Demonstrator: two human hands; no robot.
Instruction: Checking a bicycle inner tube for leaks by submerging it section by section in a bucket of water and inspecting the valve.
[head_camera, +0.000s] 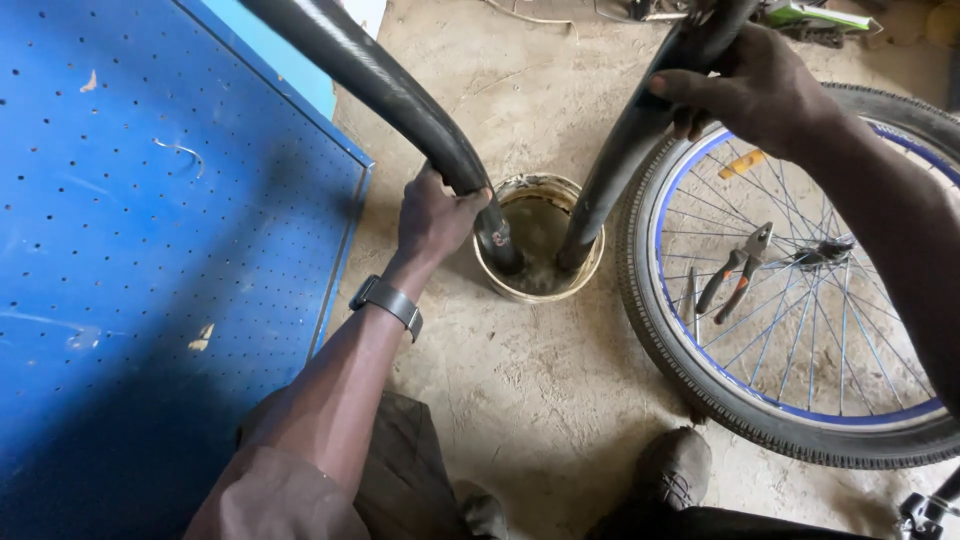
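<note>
Between blue panel and wheel, both hands grip the tube over the bucket.

Bucket on floor, centre; inner tube loop dips into it. Perforated panel left of bucket. Bicycle wheel right of bucket, pliers lying within its spokes

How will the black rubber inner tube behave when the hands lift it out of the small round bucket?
The black rubber inner tube probably flexes: it bends down into the small round bucket. Its dipped end is likely wet and slippery. Left hand and right hand grip it.
</note>
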